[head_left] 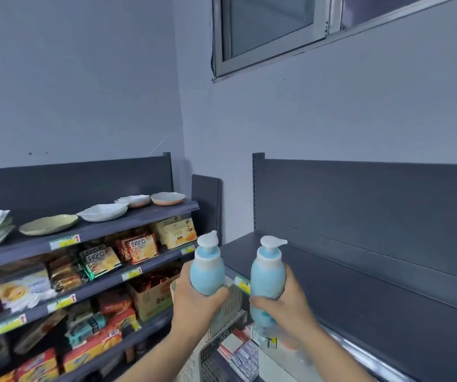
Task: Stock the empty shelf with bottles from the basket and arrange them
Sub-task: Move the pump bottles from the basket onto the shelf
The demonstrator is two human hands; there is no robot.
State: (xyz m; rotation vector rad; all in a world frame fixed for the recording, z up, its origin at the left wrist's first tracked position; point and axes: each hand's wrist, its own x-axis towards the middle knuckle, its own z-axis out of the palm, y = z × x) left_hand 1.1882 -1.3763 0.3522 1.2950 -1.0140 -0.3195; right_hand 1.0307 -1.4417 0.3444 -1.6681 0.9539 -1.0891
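1. Bottles, two, pale blue with white pump heads, head view. The left bottle (pixel 207 271) and the right bottle (pixel 267 277) were held upright and side by side, apart from each other. Both were in the air in front of the near left corner of the empty shelf (pixel 345 285).
2. Left hand (pixel 194 296): it gripped the lower half of the left bottle. The fingers (pixel 213 295) were curled close together round the bottle's base and the palm was behind it. The forearm rose from the bottom edge of the view.
3. Right hand (pixel 285 301): it gripped the right bottle at the middle. The fingers (pixel 260 300) were wrapped across the front, and the bottle's base showed below them. The forearm came in from lower right.
4. Basket (pixel 234 301): white and slatted, it sat below and between the two hands. Its contents were not readable.
5. Empty shelf: dark grey, with nothing on it, a yellow price tag (pixel 242 283) on its front edge and a back panel behind.
6. Step in hand, judged: carrying both bottles up to the shelf for the first placement.
7. Handling note, judged:
   - Both bases need to clear the front lip before they come down.
   - The right bottle should go down first, deep toward the back panel, and the left bottle just beside it.
   - Each bottle should stand flat before it is let go, as the rounded bodies looked top-heavy under the pumps.
   - The two spouts pointed differently and would need turning to match.
8. Neighbouring shelves (pixel 84 260), left: they carried plates (pixel 48 224) above and snack packets (pixel 139 248) below, and were no part of the job.
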